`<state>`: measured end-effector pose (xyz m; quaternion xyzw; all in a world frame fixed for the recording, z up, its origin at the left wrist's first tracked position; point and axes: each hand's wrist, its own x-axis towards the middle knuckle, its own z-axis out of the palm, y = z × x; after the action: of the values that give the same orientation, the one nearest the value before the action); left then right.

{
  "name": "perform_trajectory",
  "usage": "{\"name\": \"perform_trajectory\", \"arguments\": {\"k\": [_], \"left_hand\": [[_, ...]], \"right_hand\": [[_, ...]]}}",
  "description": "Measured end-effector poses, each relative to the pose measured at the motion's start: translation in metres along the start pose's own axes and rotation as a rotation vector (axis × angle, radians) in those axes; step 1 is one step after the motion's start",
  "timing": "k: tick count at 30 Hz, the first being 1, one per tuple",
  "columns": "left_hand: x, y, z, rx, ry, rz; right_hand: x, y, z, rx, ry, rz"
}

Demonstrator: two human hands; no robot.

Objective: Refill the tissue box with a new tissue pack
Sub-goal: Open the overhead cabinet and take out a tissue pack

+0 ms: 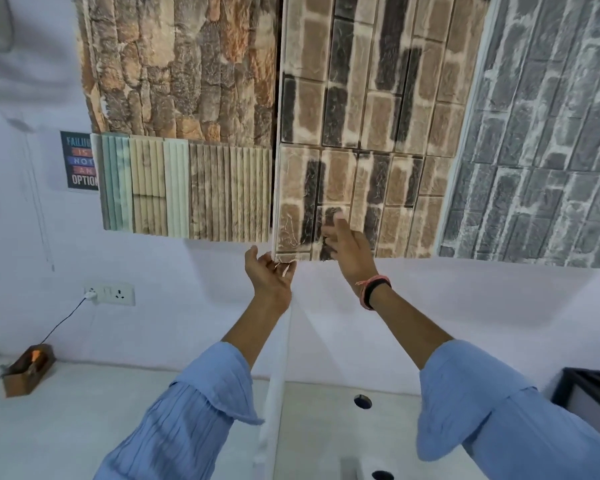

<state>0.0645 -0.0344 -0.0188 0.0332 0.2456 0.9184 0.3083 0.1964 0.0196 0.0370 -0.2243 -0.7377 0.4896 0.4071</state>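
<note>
Your left hand (269,275) raised, palm up, fingers (284,268) loosely curled, holding nothing, tips near lower edge of brick-pattern wall panel (361,133). Your right hand (347,247) raised beside it, fingers spread wide, blurred, empty, in front of same panel; bands (373,289) on wrist. Blue sleeves (201,403) on both arms. Brown wooden tissue box (26,370) sits far left on white tabletop (84,427), well apart from both hands. Wall socket (110,295) above it, cable plugged in. Tissue pack: cannot tell where.
</note>
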Motion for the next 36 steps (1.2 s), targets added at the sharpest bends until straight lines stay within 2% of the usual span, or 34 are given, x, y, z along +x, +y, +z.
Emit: {"name": "perform_trajectory", "arguments": {"k": [8, 13, 16, 21, 26, 32, 36], "left_hand": [[-0.126, -0.045, 0.006, 0.418, -0.131, 0.329], [-0.196, -0.091, 0.018, 0.678, -0.332, 0.52], [-0.22, -0.123, 0.028, 0.755, -0.415, 0.557], [-0.251, -0.165, 0.05, 0.771, -0.576, 0.502], [-0.269, -0.194, 0.072, 0.854, -0.701, 0.298], [-0.278, -0.215, 0.09, 0.902, -0.748, 0.197], [-0.267, -0.204, 0.091, 0.871, -0.761, 0.186]], "right_hand": [[-0.094, -0.007, -0.055, 0.382, 0.264, 0.119], [-0.143, -0.011, -0.102, 0.476, 0.287, 0.114], [-0.165, -0.01, -0.133, 0.451, 0.274, 0.072], [-0.192, -0.015, -0.183, 0.425, 0.305, 0.045], [-0.198, -0.015, -0.224, 0.364, 0.348, 0.01], [-0.2, -0.014, -0.248, 0.282, 0.473, -0.016], [-0.206, -0.025, -0.245, 0.232, 0.643, -0.184]]}}
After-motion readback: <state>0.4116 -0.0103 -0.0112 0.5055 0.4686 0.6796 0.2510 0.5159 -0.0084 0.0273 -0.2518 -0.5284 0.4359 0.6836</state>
